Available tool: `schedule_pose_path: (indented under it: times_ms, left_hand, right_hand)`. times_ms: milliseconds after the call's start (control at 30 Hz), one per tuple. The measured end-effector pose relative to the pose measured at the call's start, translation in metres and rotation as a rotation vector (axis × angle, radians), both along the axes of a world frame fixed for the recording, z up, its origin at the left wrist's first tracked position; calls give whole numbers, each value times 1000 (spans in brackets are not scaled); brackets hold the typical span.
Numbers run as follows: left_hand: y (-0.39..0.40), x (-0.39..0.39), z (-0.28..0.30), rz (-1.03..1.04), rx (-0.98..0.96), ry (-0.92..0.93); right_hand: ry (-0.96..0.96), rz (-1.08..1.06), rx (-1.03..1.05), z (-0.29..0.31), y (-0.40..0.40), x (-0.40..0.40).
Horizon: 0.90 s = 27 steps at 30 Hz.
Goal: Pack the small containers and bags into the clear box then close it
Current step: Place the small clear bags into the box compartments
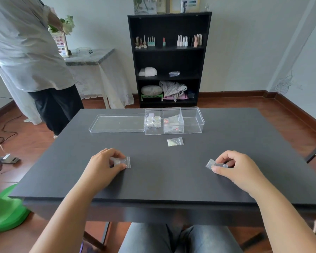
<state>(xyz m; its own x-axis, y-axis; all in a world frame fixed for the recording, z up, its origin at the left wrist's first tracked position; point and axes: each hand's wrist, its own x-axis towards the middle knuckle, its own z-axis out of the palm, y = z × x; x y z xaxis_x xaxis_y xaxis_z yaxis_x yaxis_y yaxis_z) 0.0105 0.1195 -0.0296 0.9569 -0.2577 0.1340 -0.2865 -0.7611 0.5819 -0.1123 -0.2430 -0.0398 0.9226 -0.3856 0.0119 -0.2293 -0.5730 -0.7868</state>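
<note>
A clear box (pixel 193 127) with three compartments stands open at the far middle of the dark table. Its left compartment holds several small round containers (pixel 154 121); the middle one holds small bags (pixel 172 123); the right one looks empty. The clear lid (pixel 117 123) lies flat to the box's left. One small bag (pixel 175 141) lies loose on the table just in front of the box. My left hand (pixel 103 165) pinches a small clear bag (pixel 127 162) against the table. My right hand (pixel 233 167) grips another small clear bag (pixel 211 164).
The grey table (pixel 162 179) runs wide around my hands. A person in a white shirt (pixel 26 52) stands at the far left beside a side table. A black shelf (pixel 169 59) with bottles stands behind. A green object (pixel 5 209) sits on the floor at the left.
</note>
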Motion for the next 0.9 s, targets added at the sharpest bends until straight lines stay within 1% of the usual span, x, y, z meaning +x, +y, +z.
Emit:
schedule_pose_path:
  times_ms: [100,233,333,400,433,600,667,733,800,900]
  left_hand:
    - [-8,4,-3,39,-110,19]
    - [-35,10,-3,11,-430,127]
    - [-66,13,-1,-49,-608,188]
    - [-88,15,2,-76,-719,221]
    - [-98,15,3,-78,-746,219]
    - [-137,26,12,-113,-833,196]
    - [-148,33,15,-128,-817,169]
    - [-157,41,18,-126,-756,106]
    - [-165,48,20,-109,-703,23]
    - [-174,58,20,-100,-682,-78]
  right_hand:
    - [-95,20,51,-8,-2,4]
    - [-220,22,229,-9,-4,24]
    - [-310,-20,369,-6,-8,50]
    - [-341,-57,381,-5,-12,67]
    - [-346,-68,371,-4,-14,75]
    - [-416,-48,362,12,-16,107]
    - [-451,-37,332,22,-16,119]
    - [-469,-49,252,30,-15,132]
    - [-460,-42,122,35,-13,144]
    - [-415,45,-69,35,-8,158]
